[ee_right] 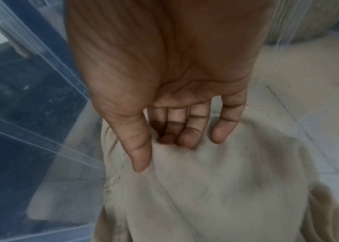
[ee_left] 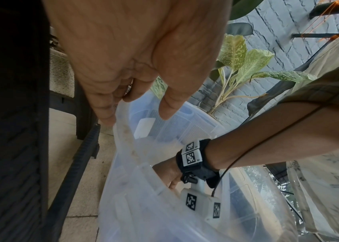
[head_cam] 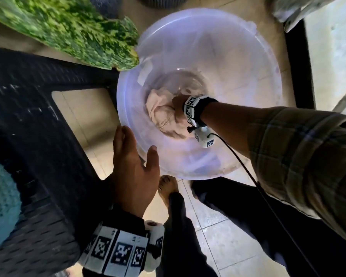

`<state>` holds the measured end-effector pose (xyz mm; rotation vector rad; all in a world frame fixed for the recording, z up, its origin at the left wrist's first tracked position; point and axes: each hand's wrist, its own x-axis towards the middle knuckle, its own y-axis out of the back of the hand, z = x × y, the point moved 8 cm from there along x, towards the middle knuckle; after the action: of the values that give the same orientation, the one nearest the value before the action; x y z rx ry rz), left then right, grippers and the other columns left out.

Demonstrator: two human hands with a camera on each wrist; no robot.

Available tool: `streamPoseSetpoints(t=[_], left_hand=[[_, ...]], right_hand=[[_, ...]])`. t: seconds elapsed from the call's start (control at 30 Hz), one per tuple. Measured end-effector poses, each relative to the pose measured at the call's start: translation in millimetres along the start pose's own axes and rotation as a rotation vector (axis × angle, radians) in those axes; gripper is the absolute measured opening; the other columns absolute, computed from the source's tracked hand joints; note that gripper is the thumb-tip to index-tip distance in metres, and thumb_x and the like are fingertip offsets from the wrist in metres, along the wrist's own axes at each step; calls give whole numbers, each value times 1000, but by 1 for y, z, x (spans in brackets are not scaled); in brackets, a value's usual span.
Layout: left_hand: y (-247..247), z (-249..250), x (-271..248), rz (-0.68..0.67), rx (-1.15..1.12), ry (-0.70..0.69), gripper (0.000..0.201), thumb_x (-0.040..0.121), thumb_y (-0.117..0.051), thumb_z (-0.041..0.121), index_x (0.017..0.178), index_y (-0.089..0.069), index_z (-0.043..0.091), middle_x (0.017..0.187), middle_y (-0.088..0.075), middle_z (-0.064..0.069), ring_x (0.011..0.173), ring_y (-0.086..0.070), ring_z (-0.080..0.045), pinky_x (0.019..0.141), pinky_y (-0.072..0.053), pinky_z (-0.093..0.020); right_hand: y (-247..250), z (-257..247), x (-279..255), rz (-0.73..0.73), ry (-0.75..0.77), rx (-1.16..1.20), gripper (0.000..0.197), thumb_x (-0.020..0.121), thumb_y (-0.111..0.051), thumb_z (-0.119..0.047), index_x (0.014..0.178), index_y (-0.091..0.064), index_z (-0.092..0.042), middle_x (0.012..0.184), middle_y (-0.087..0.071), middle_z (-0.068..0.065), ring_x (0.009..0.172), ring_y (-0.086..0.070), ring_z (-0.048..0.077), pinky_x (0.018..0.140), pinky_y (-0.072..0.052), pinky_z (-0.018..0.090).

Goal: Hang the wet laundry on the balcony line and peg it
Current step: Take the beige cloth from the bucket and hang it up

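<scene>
A translucent plastic tub [head_cam: 208, 19] stands on the tiled floor in front of my feet. A crumpled beige cloth [head_cam: 160, 116] lies at its bottom. My right hand [head_cam: 178, 105] reaches down into the tub. In the right wrist view my right hand [ee_right: 162, 155] pinches a fold of the cloth [ee_right: 216, 196] between thumb and curled fingers. My left hand [head_cam: 132, 160] rests at the near-left rim, fingers fairly straight. In the left wrist view my left hand [ee_left: 137, 113] touches the tub rim [ee_left: 123, 131] with its fingertips, the thumb hanging free over the inside.
A black woven-pattern chair [head_cam: 28, 116] stands close on the left of the tub. A large speckled green leaf [head_cam: 68, 31] overhangs the tub's far-left edge. A black door frame [head_cam: 300, 66] runs along the right. My bare foot [head_cam: 168, 186] is just below the tub.
</scene>
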<state>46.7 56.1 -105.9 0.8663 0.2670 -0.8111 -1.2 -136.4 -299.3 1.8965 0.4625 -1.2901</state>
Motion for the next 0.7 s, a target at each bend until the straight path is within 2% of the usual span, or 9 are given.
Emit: streamPoseSetpoints(t=[0.1, 0.2, 0.27, 0.3, 0.33, 0.43, 0.47, 0.6, 0.7], left_hand=[[0, -3, 3, -15, -3, 30, 84, 86, -53, 45, 156, -23, 9, 164, -18, -6, 142, -40, -35, 108, -43, -53], [2, -6, 5, -52, -32, 76, 91, 80, -50, 60, 156, -21, 20, 162, -14, 11, 139, -44, -33, 103, -47, -54], [2, -6, 4, -84, -48, 112, 95, 76, -50, 66, 156, -20, 24, 160, -14, 17, 135, -48, -35, 102, -48, -55], [2, -5, 5, -99, -36, 121, 94, 76, -51, 66, 156, -21, 25, 160, -14, 16, 134, -49, -36, 102, -48, -55], [2, 0, 4, -119, -1, 109, 91, 79, -55, 61, 156, -22, 23, 161, -14, 10, 135, -48, -37, 104, -47, -55], [12, 44, -9, -148, 130, 5, 75, 89, -70, 24, 152, -33, 10, 157, -26, -18, 143, -35, -34, 114, -34, -41], [17, 62, -15, -164, 145, -44, 72, 88, -71, 20, 149, -37, 5, 153, -34, -22, 142, -35, -34, 113, -31, -35], [22, 107, -34, -249, 143, -150, 74, 79, -62, 38, 141, -47, -1, 138, -53, -20, 129, -49, -33, 104, -30, -22], [28, 144, -48, -271, 147, -261, 74, 76, -71, 20, 142, -44, -1, 139, -51, -13, 130, -46, -26, 103, -23, -6]], right_hand=[[8, -6, -16, 15, 7, 62, 38, 76, -67, -28, 108, -66, -7, 103, -69, 16, 97, -67, 32, 72, -45, 31], [23, -6, -33, 92, 19, 77, 38, 80, -58, -30, 109, -65, -7, 110, -68, 15, 104, -64, 33, 72, -41, 30], [23, -8, -46, 49, 50, 83, 24, 83, -56, -28, 97, -64, -10, 105, -66, 11, 103, -62, 29, 70, -40, 27], [24, -9, -53, 17, 60, 89, 14, 85, -56, -25, 87, -60, -12, 101, -63, 9, 99, -61, 27, 66, -38, 25], [27, -10, -61, 20, 81, 101, 12, 87, -57, -23, 86, -60, -12, 101, -62, 10, 98, -60, 26, 65, -38, 24], [60, -9, -114, 105, 104, 171, 33, 85, -56, -23, 116, -65, -12, 126, -63, 10, 116, -59, 30, 82, -45, 28], [73, -7, -132, 151, 111, 217, 36, 84, -56, -23, 118, -65, -14, 129, -63, 8, 118, -58, 30, 89, -46, 30], [109, -5, -204, 257, 156, 375, 41, 84, -53, -29, 121, -65, -18, 134, -60, 8, 123, -54, 28, 98, -42, 33], [129, -4, -266, 367, 196, 533, 48, 83, -53, -34, 128, -62, -20, 138, -57, 6, 128, -49, 23, 104, -34, 30]])
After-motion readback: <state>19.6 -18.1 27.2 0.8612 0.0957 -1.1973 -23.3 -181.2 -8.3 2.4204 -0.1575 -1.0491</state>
